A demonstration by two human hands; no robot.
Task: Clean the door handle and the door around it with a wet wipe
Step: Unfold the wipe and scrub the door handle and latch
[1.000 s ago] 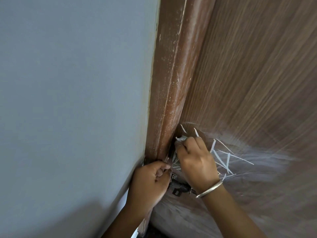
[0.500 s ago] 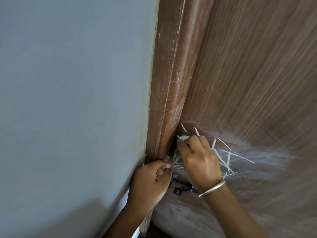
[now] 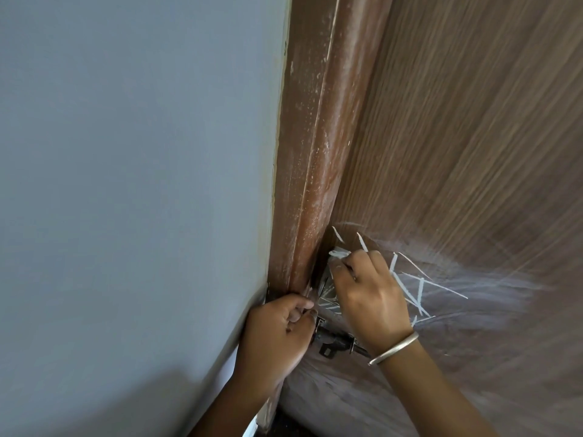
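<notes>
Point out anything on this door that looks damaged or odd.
Sharp white streaks crisscross the door around the right hand, which pinches a wet wipe, inside a pale hazy smear; they look like scratches or residue. The door frame is flecked with white scuffs.

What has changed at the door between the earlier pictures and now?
The right hand, pinching the wet wipe against the door, slid slightly rightward, away from the door frame. The left hand stayed curled at the door's edge beside the door handle. The white marks on the door look unchanged.
</notes>
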